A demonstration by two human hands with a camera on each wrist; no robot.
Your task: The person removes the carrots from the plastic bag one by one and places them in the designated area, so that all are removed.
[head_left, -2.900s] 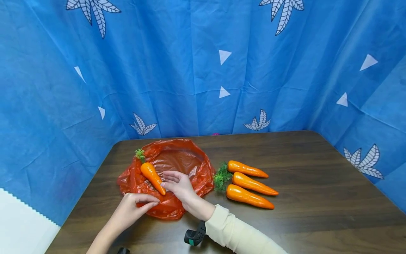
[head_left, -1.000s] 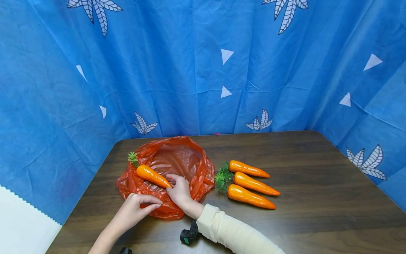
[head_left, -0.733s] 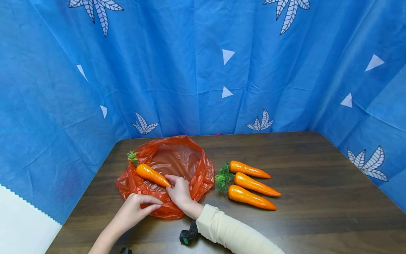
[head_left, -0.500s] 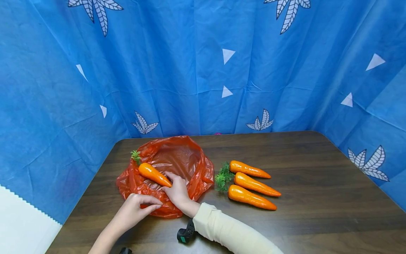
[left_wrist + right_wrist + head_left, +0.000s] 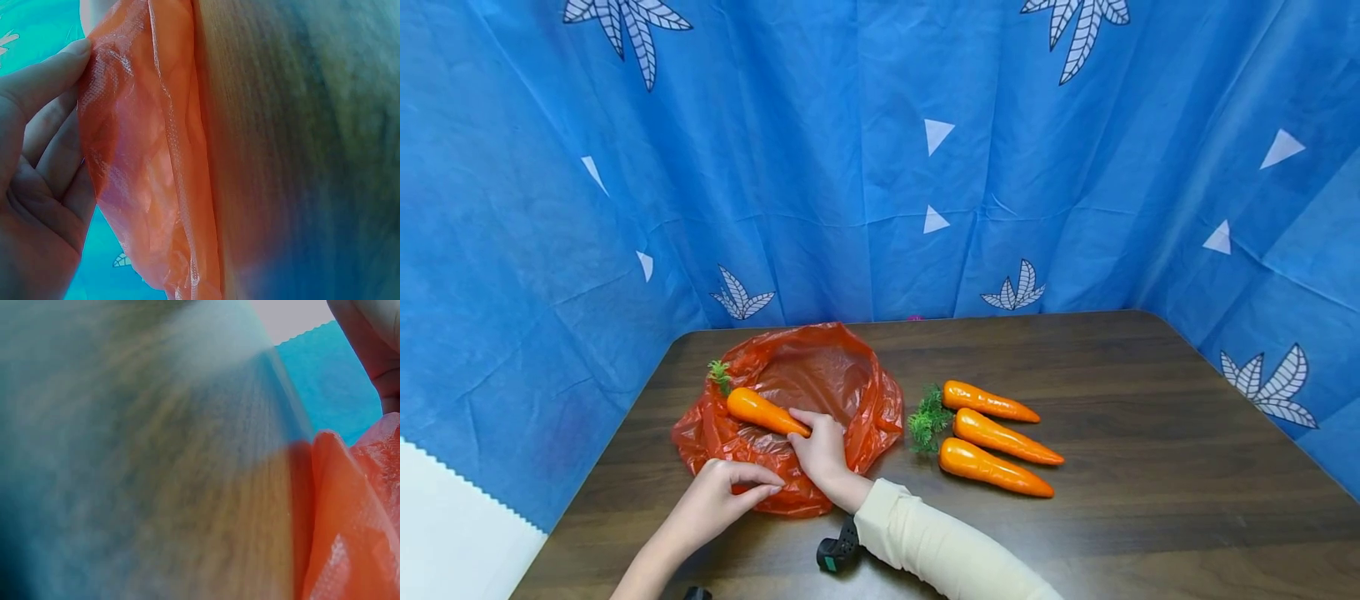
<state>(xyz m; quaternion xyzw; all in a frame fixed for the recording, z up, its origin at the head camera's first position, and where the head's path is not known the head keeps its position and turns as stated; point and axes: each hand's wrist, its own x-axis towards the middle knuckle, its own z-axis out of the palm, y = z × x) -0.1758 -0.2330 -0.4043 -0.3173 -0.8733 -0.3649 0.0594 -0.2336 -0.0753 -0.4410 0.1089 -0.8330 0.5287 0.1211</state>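
A red plastic bag (image 5: 880, 400) lies on the table with its mouth spread wide. My left hand (image 5: 718, 500) pinches the bag's near rim between thumb and forefinger; the left wrist view shows the thin film (image 5: 137, 125) at the fingertips of the same hand (image 5: 44, 156). My right hand (image 5: 822, 454) holds the narrow tip of an orange carrot (image 5: 760, 408) over the bag's mouth. The carrot's green leafy top (image 5: 719, 375) points to the far left, over the rim. In the right wrist view only the bag (image 5: 356, 531) and part of a hand (image 5: 375, 344) show.
Three more carrots (image 5: 992, 467) lie side by side right of the bag, leaves (image 5: 928, 417) towards it. They rest on a dark wooden table (image 5: 1150, 417). A blue patterned curtain (image 5: 820, 167) surrounds the back and sides. A black wrist strap (image 5: 838, 546) is on my right wrist.
My right hand's fingers have closed on the carrot's tip. The carrot has turned, its tip swinging right and its leaves shifting slightly left. My left hand stays on the rim.
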